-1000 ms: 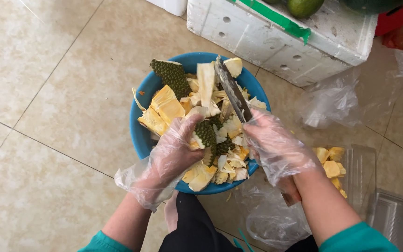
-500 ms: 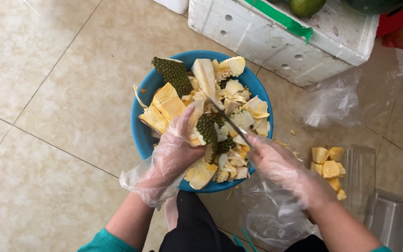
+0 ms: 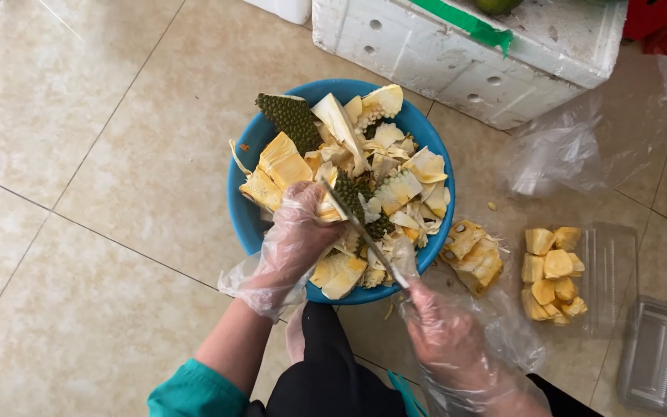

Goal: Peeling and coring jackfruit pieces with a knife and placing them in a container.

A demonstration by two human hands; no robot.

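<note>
Jackfruit piece [image 3: 332, 202], yellow flesh with a green spiky rind, sits over the middle of the blue basin [image 3: 241, 208], pinched in the left hand [image 3: 296, 235]; the gloved fingers [image 3: 310, 202] close round its near side, thumb hidden; the knife [image 3: 364, 235] runs slantwise, its long axis going from the right hand [image 3: 445, 344] at lower right up and left to the tip, which meets the piece just beside the left fingertips; so the blade lies right of and below the held piece, and the left hand is much the nearer to it; right fingers wrap shut on the handle, the grip itself blurred under the loose glove. Basin is heaped with rind, pale core strips and yellow scraps; just right of it a yellow chunk [image 3: 472, 255] lies on clear plastic on the tiled floor [image 3: 102, 154]; further right a clear tray [image 3: 604, 262] holds cleaned yellow pods [image 3: 553, 282]; an empty clear tray [image 3: 661, 355] lies beyond; a white foam box [image 3: 457, 54] stands behind the basin.
</note>
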